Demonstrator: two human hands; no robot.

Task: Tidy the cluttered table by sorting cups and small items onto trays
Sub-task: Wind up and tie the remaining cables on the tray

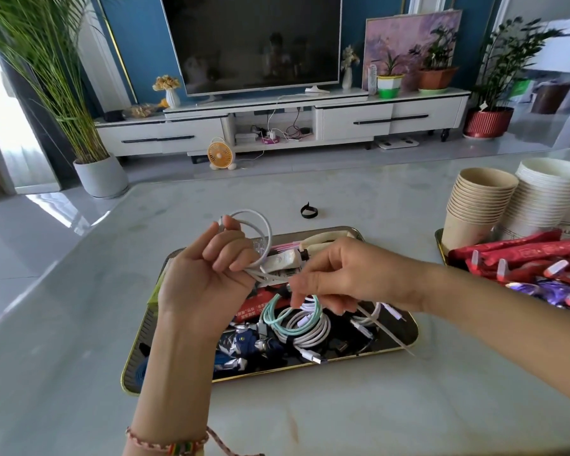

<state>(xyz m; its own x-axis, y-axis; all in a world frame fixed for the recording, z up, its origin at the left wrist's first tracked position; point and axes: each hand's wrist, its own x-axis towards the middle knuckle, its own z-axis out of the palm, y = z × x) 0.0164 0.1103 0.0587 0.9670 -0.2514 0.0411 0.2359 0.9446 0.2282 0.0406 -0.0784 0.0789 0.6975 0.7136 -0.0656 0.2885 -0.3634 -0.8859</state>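
My left hand [208, 274] grips a coiled white cable [264, 229], held up above a dark gold-rimmed tray [412, 327]. My right hand [329, 278] pinches the loose end of that cable, which trails down to the right past the tray's rim. In the tray lie a mint-green cable coil [270, 312], white cable coils [313, 329], a blue toy figure [244, 343] and a small white tube [283, 260]. Two stacks of paper cups [477, 205] stand on a second tray [439, 240] at the right.
A black strap loop [309, 211] lies on the pale marble table [79, 324] beyond the first tray. Red sachets [520, 255] and purple packets [547, 289] crowd the right tray. A TV unit and potted plants stand across the floor.
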